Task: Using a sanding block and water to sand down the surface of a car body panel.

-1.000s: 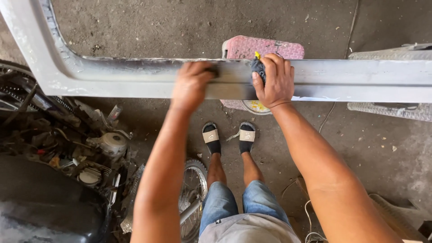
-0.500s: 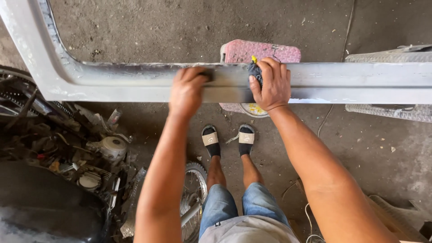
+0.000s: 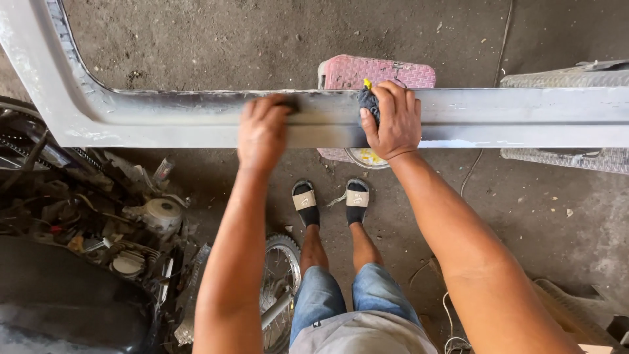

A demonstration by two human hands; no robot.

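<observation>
- Grey metal frame [image 3: 196,121] spans the view left to right at chest height, curving upward at the far left; its paint is dull and scuffed.
- Left hand [image 3: 262,131] lies palm-down on the frame's flat face, fingers curled over the top edge. Something dark sits under the fingertips; can't tell what it is or whether the grip is closed on it.
- Right hand [image 3: 392,121] is just beside it on the same frame, grip pressed around a dark blue pad [image 3: 369,101] with a yellow bit showing at the top, pad held against the metal.
- The 2 hands are near each other, not touching.
- Pink woven stool [image 3: 377,71] stands on the concrete floor [image 3: 229,39] behind the frame; a round yellow-and-white tin [image 3: 367,158] shows below the frame's lower edge.
- 2 feet in black sandals [image 3: 331,200] stand on the floor directly under the frame.
- Motorcycle engine parts [image 3: 131,223] and a spoked wheel [image 3: 278,275] lie lower left.
</observation>
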